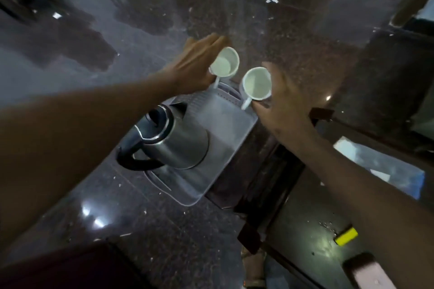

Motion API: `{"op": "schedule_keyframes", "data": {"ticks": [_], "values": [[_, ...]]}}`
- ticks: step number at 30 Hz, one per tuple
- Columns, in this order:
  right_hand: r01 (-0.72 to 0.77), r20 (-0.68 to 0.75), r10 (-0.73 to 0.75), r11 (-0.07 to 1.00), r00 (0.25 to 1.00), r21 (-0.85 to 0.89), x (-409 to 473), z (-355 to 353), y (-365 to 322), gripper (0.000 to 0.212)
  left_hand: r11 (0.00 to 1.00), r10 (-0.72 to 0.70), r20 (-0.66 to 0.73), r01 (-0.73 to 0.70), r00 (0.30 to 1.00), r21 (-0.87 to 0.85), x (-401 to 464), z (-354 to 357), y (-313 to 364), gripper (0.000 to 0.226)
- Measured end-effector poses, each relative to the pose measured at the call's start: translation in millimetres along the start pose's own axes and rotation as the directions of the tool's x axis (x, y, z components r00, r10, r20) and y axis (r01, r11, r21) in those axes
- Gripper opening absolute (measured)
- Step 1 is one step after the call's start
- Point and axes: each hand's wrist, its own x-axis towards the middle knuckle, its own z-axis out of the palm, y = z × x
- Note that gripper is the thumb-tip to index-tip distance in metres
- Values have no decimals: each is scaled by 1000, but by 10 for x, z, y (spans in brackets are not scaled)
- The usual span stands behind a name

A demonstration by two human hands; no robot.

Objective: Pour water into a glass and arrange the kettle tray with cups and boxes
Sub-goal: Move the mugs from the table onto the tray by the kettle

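White cups [225, 63], two, one kettle [175, 139], one tray [231, 134]

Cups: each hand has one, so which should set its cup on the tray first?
Probably the right hand: its cup hangs at the tray's far corner, while the left hand's cup sits farther beyond the tray.

left hand [197, 65] grips cup [224, 63] | right hand [281, 98] grips second cup [256, 84] | kettle [173, 138] on tray [225, 134]
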Motion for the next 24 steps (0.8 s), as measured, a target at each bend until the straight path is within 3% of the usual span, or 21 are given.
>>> {"op": "schedule_keyframes", "data": {"ticks": [7, 10, 16, 24], "values": [[52, 93, -52, 999, 994, -3, 234, 817, -287, 67, 992, 96, 190, -110, 977, 63, -279, 172, -752, 51], [22, 135, -14, 998, 991, -61, 231, 1089, -245, 73, 985, 131, 253, -156, 959, 79, -321, 368, -904, 57], [17, 194, 24, 978, 981, -210, 205, 1387, -115, 74, 963, 161, 265, -210, 951, 169, -322, 663, -1121, 65], [-10, 234, 75, 964, 969, -266, 243, 1534, 1, 73, 958, 133, 318, -204, 939, 203, -318, 939, -1247, 76]]}}
